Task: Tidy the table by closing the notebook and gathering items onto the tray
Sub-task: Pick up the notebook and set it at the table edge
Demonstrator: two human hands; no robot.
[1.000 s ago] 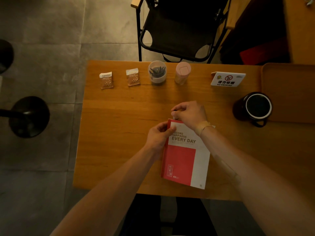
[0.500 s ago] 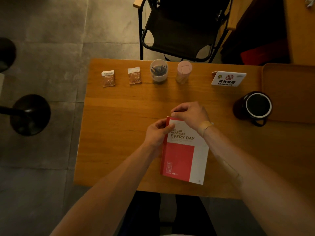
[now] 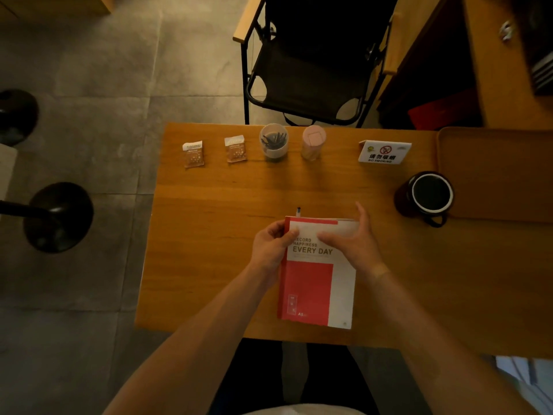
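A closed red and white notebook (image 3: 317, 283) lies on the wooden table (image 3: 215, 235) near its front edge. My left hand (image 3: 270, 245) pinches the notebook's top left corner. My right hand (image 3: 351, 244) lies flat on the upper right of the cover, fingers pointing left and thumb up. A dark pen tip (image 3: 298, 211) pokes out past the notebook's top edge. The brown tray (image 3: 496, 175) sits at the table's right side, and a black mug (image 3: 431, 194) stands at its left edge.
Along the table's far edge stand two brown sachets (image 3: 194, 154) (image 3: 235, 149), a clear cup of dark sticks (image 3: 273, 141), a pink-lidded jar (image 3: 313, 142) and a no-smoking sign (image 3: 384, 152). A black chair (image 3: 308, 76) is behind the table, stools (image 3: 58, 217) to the left.
My right hand has left the notebook's top left corner, moved right and flattened on the cover. The pen tip now shows. The notebook has turned straighter.
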